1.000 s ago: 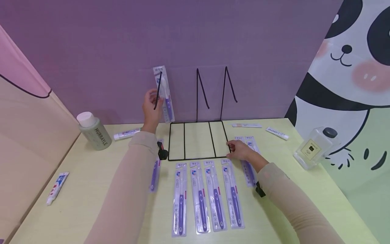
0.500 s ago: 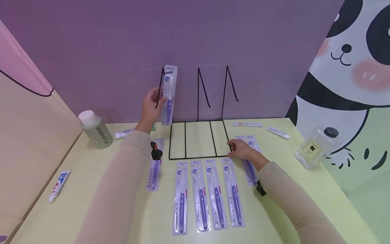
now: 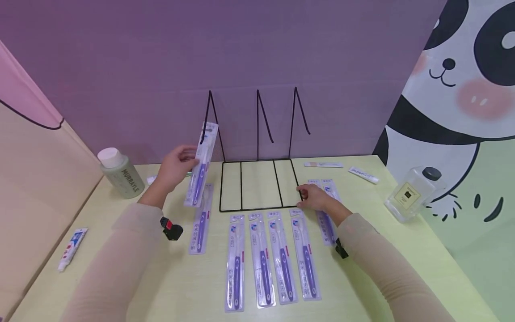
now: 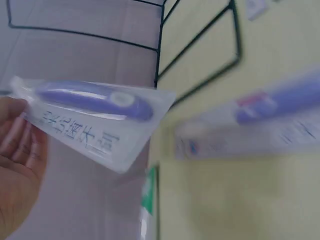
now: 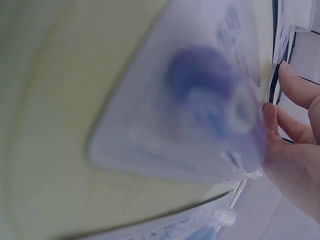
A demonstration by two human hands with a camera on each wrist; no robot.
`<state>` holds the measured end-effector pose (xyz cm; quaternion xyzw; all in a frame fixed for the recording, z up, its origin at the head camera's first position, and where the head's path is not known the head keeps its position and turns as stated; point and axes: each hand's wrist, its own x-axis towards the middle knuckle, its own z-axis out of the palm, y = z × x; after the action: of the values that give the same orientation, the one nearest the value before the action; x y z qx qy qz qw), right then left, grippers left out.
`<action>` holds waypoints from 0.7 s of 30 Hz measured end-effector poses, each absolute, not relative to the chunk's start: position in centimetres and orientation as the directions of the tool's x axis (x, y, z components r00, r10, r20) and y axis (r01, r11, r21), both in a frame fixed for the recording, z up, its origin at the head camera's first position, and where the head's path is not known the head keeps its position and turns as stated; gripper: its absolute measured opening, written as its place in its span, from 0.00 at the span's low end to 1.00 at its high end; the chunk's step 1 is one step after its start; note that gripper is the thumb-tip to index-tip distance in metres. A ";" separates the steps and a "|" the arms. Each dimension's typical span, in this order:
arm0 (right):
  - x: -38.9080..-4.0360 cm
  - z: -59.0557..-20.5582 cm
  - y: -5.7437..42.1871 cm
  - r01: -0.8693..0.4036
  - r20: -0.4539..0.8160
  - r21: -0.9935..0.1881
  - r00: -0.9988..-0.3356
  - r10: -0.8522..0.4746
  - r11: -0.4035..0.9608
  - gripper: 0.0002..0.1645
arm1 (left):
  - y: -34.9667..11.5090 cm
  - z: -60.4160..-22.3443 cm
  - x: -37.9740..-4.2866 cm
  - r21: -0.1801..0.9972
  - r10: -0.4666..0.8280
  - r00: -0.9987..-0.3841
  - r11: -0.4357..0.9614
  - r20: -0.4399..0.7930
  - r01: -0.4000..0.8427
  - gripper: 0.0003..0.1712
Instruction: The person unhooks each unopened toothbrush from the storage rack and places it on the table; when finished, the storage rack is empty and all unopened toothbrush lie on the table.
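Note:
My left hand (image 3: 175, 167) holds a packaged toothbrush (image 3: 200, 172) by its left edge, at the left side of a black wire rack (image 3: 242, 185). The pack leans, its top to the right, and the tip of the rack's left hook crosses in front of its upper part. Whether the hook passes through the pack's hole cannot be told. In the left wrist view, the purple handle end of this toothbrush (image 4: 95, 97) points away from the fingers (image 4: 35, 155). My right hand (image 3: 315, 198) pinches the right side of the rack's base between thumb and fingers.
Several packaged toothbrushes (image 3: 263, 264) lie in front of the rack, with one at left (image 3: 200, 232) and two at right under my right forearm. A green-grey bottle (image 3: 122, 174), a clear bottle (image 3: 414, 194) and toothpaste tubes (image 3: 72, 249) stand or lie around the table.
My left hand has come down and left from beside the left hook with the packaged toothbrush, which has tilted and now sits lower. The right hand stays on the rack.

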<state>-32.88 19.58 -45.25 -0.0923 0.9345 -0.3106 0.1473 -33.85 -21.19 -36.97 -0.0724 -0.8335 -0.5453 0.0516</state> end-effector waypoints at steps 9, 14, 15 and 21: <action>-33.0 -45.4 19.8 -0.074 -0.219 -0.597 -0.943 -0.251 0.799 0.37 | -26.3 -42.4 -27.6 0.877 0.050 -0.992 0.474 -0.116 -0.078 0.26; -33.3 -45.4 20.2 -0.071 -0.223 -0.604 -0.941 -0.254 0.794 0.37 | -26.3 -44.4 -26.7 0.839 0.026 -0.972 0.510 -0.233 -0.187 0.27; -33.3 -45.3 20.2 -0.073 -0.224 -0.602 -0.940 -0.256 0.795 0.37 | -26.3 -44.6 -26.6 0.838 0.018 -0.971 0.509 -0.238 -0.197 0.27; -33.2 -45.0 19.9 -0.081 -0.227 -0.581 -0.939 -0.257 0.810 0.36 | -26.6 -45.4 -27.0 0.833 -0.005 -0.970 0.512 -0.243 -0.211 0.26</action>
<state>-33.23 19.89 -44.95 -0.0899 0.9396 -0.2948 0.1489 -26.97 -26.56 -45.38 0.0626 -0.8631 -0.4900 -0.1054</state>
